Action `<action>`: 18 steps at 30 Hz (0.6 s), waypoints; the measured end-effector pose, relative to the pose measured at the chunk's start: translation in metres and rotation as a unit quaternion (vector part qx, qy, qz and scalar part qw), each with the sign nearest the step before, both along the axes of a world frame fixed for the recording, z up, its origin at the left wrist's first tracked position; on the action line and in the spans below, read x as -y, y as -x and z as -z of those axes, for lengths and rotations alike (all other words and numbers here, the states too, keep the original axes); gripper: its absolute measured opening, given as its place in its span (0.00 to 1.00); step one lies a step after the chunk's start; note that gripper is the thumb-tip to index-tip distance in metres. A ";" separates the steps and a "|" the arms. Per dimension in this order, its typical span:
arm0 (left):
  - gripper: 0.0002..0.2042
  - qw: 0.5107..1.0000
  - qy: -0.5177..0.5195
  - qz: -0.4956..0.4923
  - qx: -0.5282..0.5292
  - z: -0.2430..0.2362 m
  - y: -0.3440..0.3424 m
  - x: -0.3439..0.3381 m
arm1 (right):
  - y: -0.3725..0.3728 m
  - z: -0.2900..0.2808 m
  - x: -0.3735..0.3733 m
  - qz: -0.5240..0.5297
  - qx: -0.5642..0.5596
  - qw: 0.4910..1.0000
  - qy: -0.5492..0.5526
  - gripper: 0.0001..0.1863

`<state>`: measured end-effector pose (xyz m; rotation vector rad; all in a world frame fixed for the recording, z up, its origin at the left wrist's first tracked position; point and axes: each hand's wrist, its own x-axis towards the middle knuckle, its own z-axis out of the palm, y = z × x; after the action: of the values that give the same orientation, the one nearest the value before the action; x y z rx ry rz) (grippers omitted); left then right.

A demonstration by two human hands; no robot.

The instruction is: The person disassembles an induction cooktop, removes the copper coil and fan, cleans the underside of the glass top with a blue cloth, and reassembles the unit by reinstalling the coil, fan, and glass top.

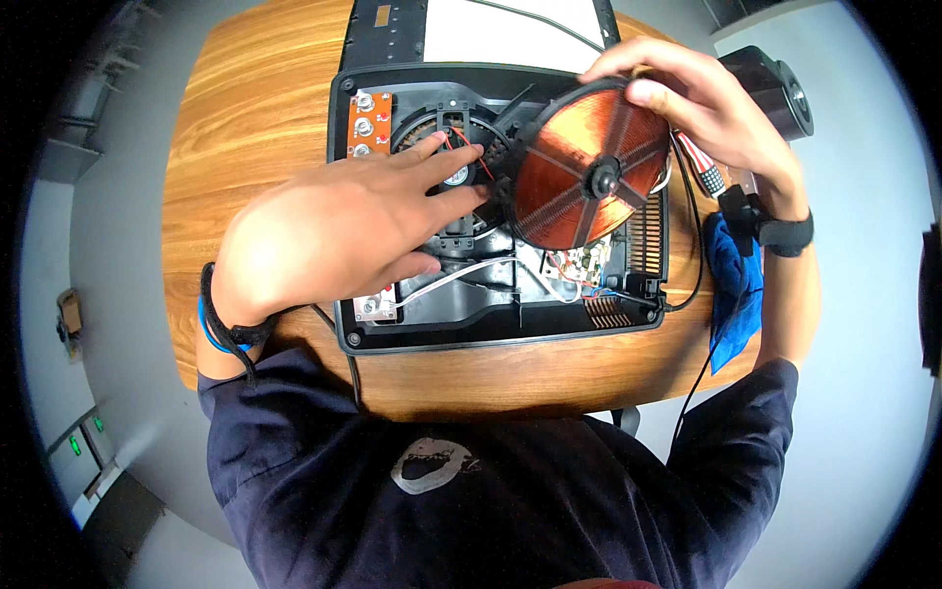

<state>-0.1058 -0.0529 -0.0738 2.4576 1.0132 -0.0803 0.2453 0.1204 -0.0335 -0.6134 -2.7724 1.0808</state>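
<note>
An opened induction cooker base (471, 339) lies on the wooden table, its inner parts exposed. My right hand (687, 103) grips the upper rim of a round copper induction coil (559, 157), which tilts up over the right half of the base. Fingers spread, my left hand (343, 221) reaches over the left half, its tips at the black round frame and red wires (486, 162) there. Whether those fingertips press on the frame, I cannot tell. An orange circuit board (365, 126) shows at the upper left. A white cable (446, 282) runs across the base below the left hand.
Behind the base lies a black panel (383, 44) with a white sheet (510, 34). To the right are a blue cloth (731, 294), a black cylindrical object (770, 93) and a black cord (695, 255). The wooden table's (226, 108) left edge curves nearby.
</note>
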 end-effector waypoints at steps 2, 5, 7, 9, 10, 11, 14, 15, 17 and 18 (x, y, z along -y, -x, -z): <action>0.39 1.000 -0.014 0.003 0.007 0.004 0.003 -0.001 | 0.014 0.012 -0.001 0.023 0.004 1.000 -0.014 0.18; 0.40 1.000 -0.018 0.004 0.015 0.003 0.001 -0.001 | 0.018 0.037 -0.013 0.026 -0.002 0.999 -0.028 0.17; 0.40 1.000 -0.016 0.003 0.020 0.000 0.000 -0.001 | 0.016 0.044 -0.016 0.041 -0.001 0.999 -0.019 0.16; 0.40 1.000 -0.014 0.001 0.024 -0.002 -0.001 -0.001 | 0.013 0.047 -0.017 0.052 0.010 0.998 -0.027 0.16; 0.40 1.000 -0.011 0.000 0.025 -0.002 -0.001 -0.001 | 0.012 0.047 -0.015 0.063 0.018 0.998 -0.025 0.17; 0.40 1.000 -0.007 -0.001 0.025 -0.001 -0.002 -0.002 | 0.011 0.048 -0.013 0.074 0.027 0.997 -0.023 0.17; 0.40 1.000 -0.007 -0.004 0.017 0.000 0.000 -0.002 | 0.013 0.053 0.002 0.078 0.038 0.995 -0.048 0.19; 0.40 1.000 -0.010 -0.002 0.014 0.001 0.000 -0.002 | 0.012 0.052 0.008 0.098 0.042 0.993 -0.053 0.20; 0.40 1.000 -0.016 0.000 0.015 0.002 0.001 -0.002 | 0.010 0.049 0.023 0.139 0.051 0.987 -0.063 0.22; 0.39 1.000 -0.020 -0.001 0.015 0.002 0.002 -0.002 | 0.009 0.042 0.027 0.184 0.090 0.977 -0.059 0.25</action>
<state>-0.1077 -0.0505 -0.0754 2.4873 1.0135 -0.0231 0.2365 0.0931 -0.0759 -1.2003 -2.6831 0.8128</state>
